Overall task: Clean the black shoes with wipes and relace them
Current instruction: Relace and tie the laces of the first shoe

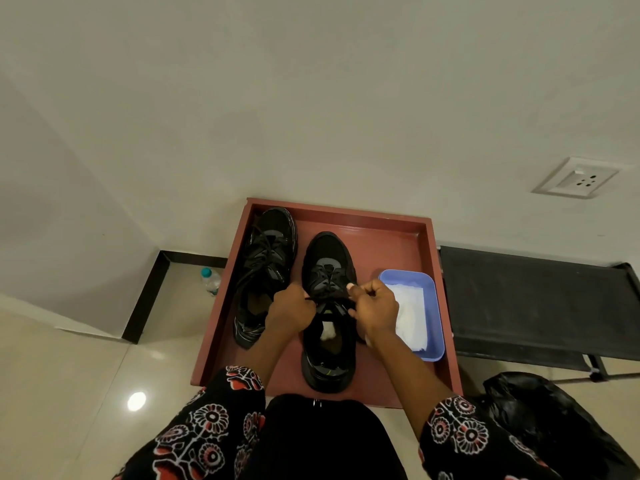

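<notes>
**Relacing in hand: right-side shoe, upper eyelets**

Step. Judged to be the lacing stage. Both hands are closed on the black lace (330, 299), pulled taut between them across the shoe's throat. The left hand (290, 309) pinches one run, the right hand (374, 306) the other, and the hands sit just apart. The next move likely calls for feeding a lace end through an eyelet near the collar, or crossing the two runs into a knot. Either needs even tension and a fine fingertip grip on a thin dark cord against dark fabric.

Room. A pale wall stands beyond the hands, with a socket plate (576, 177) far to the right. The tiled floor (62, 375) has a dark skirting. A black cot frame (533, 299) lies right of the hands, and a black bag (561, 420) below it. A small capped bottle (210, 280) stands on the floor to the left.

Surface. A red-brown tray (391, 237) with a raised rim carries everything.

Items on the tray:
- Worked shoe (329, 368), directly under the hands, toe pointing away, something white inside the opening.
- Second shoe (268, 258), left of the left hand, laces loose and tangled, not yet tied.
- Blue tub (438, 341), just right of the right hand.
- White wipes (412, 317), inside the tub.
</notes>
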